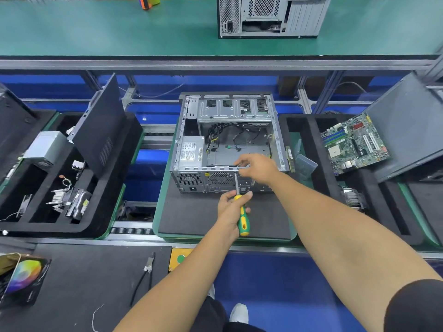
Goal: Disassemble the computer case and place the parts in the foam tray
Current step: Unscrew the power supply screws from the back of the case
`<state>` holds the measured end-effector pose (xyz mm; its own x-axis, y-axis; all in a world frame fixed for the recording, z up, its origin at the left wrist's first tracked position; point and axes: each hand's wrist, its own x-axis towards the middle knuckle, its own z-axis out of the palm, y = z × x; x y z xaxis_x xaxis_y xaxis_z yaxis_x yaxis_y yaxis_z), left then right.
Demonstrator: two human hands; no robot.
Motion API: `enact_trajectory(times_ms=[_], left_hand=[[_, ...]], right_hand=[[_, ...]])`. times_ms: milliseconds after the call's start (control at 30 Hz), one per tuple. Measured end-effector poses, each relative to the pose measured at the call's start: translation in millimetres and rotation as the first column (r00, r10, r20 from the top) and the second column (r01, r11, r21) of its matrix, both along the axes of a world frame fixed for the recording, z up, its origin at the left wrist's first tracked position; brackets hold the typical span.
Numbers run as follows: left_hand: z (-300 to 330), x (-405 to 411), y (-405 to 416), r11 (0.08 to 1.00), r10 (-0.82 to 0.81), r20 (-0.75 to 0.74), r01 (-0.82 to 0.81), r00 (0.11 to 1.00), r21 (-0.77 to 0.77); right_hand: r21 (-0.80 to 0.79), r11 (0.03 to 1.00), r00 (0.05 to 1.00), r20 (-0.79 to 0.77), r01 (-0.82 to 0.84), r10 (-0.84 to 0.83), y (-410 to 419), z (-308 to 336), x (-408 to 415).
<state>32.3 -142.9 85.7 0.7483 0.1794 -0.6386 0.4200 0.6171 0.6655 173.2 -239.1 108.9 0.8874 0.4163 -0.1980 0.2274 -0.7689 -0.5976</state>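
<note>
- The computer case [227,144] lay on its side, open, on a dark mat [203,216] on the green-edged pallet in the middle of the line, its rear panel toward me.
- Inside it I saw the power supply [191,152] at the left, loose cables [230,135] in the middle and the drive cage [235,109] at the far end.
- My left hand [231,207] gripped a screwdriver [242,212], its fingers curled round the yellow-and-green handle; the shaft ran up to the case's near top edge.
- My right hand [259,168] reached over that same edge, its fingers bent and pinched together at the screwdriver's tip; I could not tell whether they held a screw.
- The foam tray [354,188] on the right held the motherboard [354,144], tilted against a dark side panel [407,130], and a heatsink [353,197] lower down.
- A memory stick [290,159] and a clear plastic piece [305,164] sat just beside the case's right wall.
- A second foam tray [60,226] on the left carried another power supply [45,147], a cooler [69,202] and a leaning panel [100,130].
- On the near desk [96,271] lay pliers [146,276] and a boxed fan [21,279].
- Another case [273,15] stood on the far green desk.
</note>
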Motion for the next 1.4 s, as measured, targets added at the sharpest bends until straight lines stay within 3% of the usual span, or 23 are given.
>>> enact_trajectory(times_ms=[167,300,500,600,733,833,933,1133,1400], left_hand=[[14.7,11.6,2.5,0.981,-0.195,0.024,0.196,0.980,-0.017],[21.3,9.6,17.9,0.957,-0.242,0.069,0.249,0.968,-0.147],[11.0,-2.1,30.4,0.954,-0.221,0.178,0.250,0.959,-0.165],[2.9,-13.2,34.5,0.952,-0.267,0.213,0.292,0.940,-0.096],[-2.9,-19.4,30.0,0.941,-0.338,0.123,0.334,0.933,0.057],[1.1,-16.1,25.2,0.953,-0.286,0.075,0.276,0.955,0.122],[3.2,-14.4,22.2,0.973,-0.221,0.015,0.219,0.975,0.069],[-4.3,-24.9,21.4,0.990,-0.139,0.068,0.137,0.988,0.040],[-3.5,-31.0,12.0,1.000,-0.018,0.020,0.017,1.000,0.013]], right_hand=[[-0.012,1.000,1.000,0.001,0.015,-0.015,0.9,0.4,0.5],[-0.012,1.000,1.000,0.005,0.012,-0.012,1.2,1.0,-0.5],[-0.017,1.000,1.000,-0.002,0.005,-0.005,0.8,0.0,1.0],[-0.014,1.000,1.000,-0.001,0.002,-0.002,-0.1,-1.9,2.3],[-0.010,1.000,1.000,0.003,-0.004,0.004,-0.4,-3.6,3.0],[-0.010,1.000,1.000,0.004,-0.008,0.008,-0.1,-3.1,2.5],[-0.007,1.000,1.000,0.011,-0.005,0.005,-0.5,-3.2,2.7],[-0.017,1.000,1.000,0.008,-0.014,0.014,-0.2,-2.1,1.9],[-0.020,1.000,1.000,0.015,-0.010,0.011,0.2,0.2,0.0]])
